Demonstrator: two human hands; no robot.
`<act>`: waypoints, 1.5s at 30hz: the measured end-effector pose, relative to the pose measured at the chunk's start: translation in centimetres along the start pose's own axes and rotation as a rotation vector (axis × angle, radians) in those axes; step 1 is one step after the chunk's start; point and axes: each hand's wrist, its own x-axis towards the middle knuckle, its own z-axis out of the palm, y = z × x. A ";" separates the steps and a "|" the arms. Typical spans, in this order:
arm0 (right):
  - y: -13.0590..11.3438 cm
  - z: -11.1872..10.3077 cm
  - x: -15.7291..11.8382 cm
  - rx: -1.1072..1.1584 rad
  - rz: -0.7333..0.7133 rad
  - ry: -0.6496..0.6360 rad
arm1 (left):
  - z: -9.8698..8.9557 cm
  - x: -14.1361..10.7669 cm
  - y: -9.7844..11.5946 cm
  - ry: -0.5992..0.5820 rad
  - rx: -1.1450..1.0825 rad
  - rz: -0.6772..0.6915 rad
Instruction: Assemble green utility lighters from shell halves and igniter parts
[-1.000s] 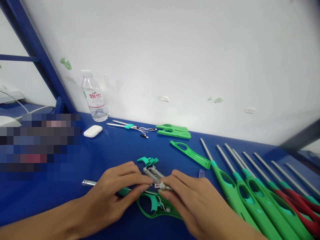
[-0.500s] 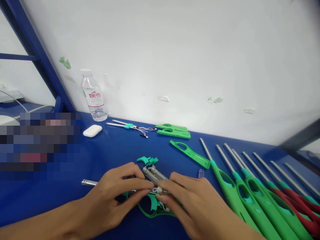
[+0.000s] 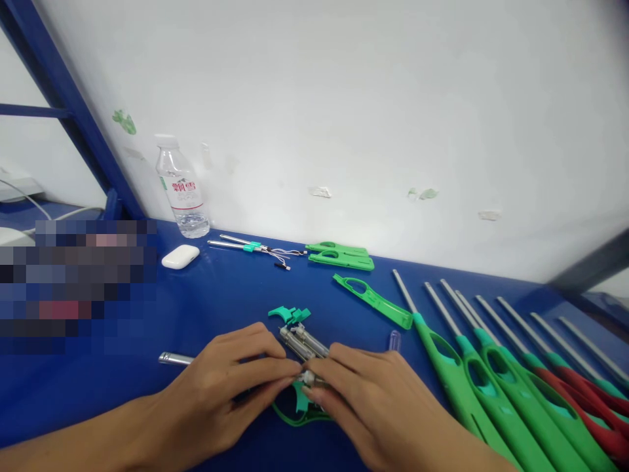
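My left hand [image 3: 246, 380] is closed in a pinch, its fingertips meeting over a half-assembled long-nosed lighter; what they grip is too small to make out. From beneath it a silver metal tube [image 3: 175, 358] sticks out to the left. My right hand [image 3: 358, 387] pinches a grey gas tank with a white valve [image 3: 308, 377], which faces the left fingertips. Under both hands lies a green lighter shell [image 3: 299, 419], largely covered, with a teal trigger [image 3: 301, 397] in it. Just behind the hands are more gas tanks [image 3: 299, 342] and loose teal triggers [image 3: 289, 314].
Green shell halves [image 3: 373, 301] and tubes with wires [image 3: 246, 245] lie farther back. Several finished-looking green lighters [image 3: 442, 367] and red ones [image 3: 570, 400] fill the right side. A water bottle [image 3: 184, 190], a white case [image 3: 180, 256] and a purple transparent piece [image 3: 394, 340] are also around.
The right hand has shifted slightly left, bringing the valve closer to the left fingertips. The pale wires visible below the fingers earlier are now hidden. The left hand has barely moved.
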 end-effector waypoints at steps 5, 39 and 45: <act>0.2 0.2 0.2 0.027 0.017 -0.032 | 0.0 0.2 -0.1 -0.010 0.001 0.018; 0.0 -0.8 0.0 -0.075 0.028 0.025 | 0.2 -0.3 -0.4 0.048 -0.010 -0.129; 0.1 -0.3 0.1 -0.067 -0.018 0.083 | -0.1 -0.3 -0.1 0.032 -0.010 -0.133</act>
